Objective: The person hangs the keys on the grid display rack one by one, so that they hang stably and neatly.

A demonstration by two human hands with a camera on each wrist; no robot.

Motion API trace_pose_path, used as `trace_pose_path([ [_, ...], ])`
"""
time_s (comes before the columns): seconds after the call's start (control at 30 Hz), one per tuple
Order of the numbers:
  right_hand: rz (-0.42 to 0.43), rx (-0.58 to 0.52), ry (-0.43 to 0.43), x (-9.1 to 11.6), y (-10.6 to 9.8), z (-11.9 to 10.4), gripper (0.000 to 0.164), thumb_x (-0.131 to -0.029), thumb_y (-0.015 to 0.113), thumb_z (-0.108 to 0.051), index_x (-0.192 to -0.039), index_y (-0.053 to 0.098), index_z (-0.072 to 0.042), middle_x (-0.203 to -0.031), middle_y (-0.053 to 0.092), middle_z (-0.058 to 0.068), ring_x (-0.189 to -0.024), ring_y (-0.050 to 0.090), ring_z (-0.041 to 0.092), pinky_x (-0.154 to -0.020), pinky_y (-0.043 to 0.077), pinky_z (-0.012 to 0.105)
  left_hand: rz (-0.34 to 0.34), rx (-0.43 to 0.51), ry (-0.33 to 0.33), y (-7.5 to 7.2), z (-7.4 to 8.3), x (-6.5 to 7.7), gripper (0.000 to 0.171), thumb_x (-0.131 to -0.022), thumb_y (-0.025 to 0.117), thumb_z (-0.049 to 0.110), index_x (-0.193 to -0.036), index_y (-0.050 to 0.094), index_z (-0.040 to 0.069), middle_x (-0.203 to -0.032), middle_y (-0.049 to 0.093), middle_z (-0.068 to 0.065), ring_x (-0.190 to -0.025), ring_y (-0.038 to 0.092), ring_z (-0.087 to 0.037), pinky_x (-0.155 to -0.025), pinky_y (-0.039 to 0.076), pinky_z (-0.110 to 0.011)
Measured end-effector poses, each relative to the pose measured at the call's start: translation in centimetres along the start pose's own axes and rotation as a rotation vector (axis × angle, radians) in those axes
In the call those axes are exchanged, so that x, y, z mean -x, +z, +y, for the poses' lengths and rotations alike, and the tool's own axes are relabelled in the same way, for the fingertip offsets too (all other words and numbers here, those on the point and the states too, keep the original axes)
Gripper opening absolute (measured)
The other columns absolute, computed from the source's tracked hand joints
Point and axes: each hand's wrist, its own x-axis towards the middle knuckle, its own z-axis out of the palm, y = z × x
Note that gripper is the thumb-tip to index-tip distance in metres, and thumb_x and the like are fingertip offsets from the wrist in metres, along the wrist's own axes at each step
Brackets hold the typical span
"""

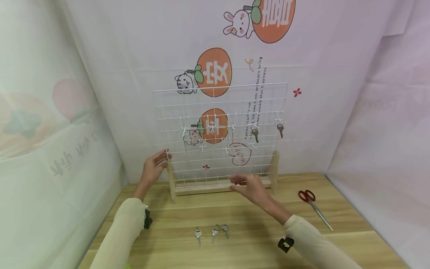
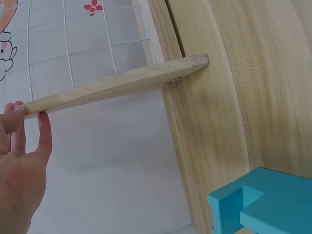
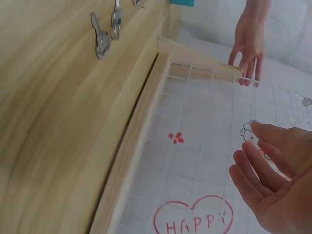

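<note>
A white wire grid rack (image 1: 220, 87) stands upright in a wooden stand (image 1: 275, 168) against the back wall. My left hand (image 1: 153, 168) pinches the upper end of the stand's left side post (image 2: 122, 80), thumb on one side and fingers on the other. In front of the lower right part of the grid hovers my right hand (image 1: 251, 188), palm bare and fingers relaxed, holding nothing. Two dark keys, one at the right (image 1: 280, 130) and another beside it (image 1: 255, 135), hang from the grid by white ties. Smaller silvery pieces hang farther left.
On the wooden table lie three silver keys, a left one (image 1: 198, 234), a middle one (image 1: 215, 232) and a right one (image 1: 225, 228). Scissors (image 1: 315, 209) with red handles lie at the right. A teal block-like thing (image 2: 258, 200) shows in the left wrist view.
</note>
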Motion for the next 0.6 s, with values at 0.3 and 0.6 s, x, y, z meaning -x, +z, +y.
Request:
trace_pose_path([
  [0.3,-0.110,-0.011,0.009,0.8,3.3,-0.1,0.020,-0.090,0.082,-0.010,-0.110,0.078,-0.009,-0.102,0.079,0.007,-0.091,0.075,0.016,-0.084,0.065,0.031,-0.011,0.027,0.011,-0.2,0.0,-0.1,0.059,-0.096,0.061,-0.017,-0.151,0.050,0.000,-0.138,0.063,-0.025,-0.134,0.058,-0.040,-0.099,0.057,-0.026],
  [0.6,-0.174,-0.016,-0.045,1.2,6.1,-0.3,0.017,-0.090,0.081,-0.007,-0.107,0.078,-0.006,-0.104,0.079,0.009,-0.091,0.075,0.019,-0.084,0.066,0.040,0.006,0.026,0.015,0.0,0.3,-0.1,0.058,-0.095,0.061,-0.018,-0.150,0.050,-0.003,-0.137,0.063,-0.026,-0.132,0.059,-0.040,-0.102,0.056,-0.032],
])
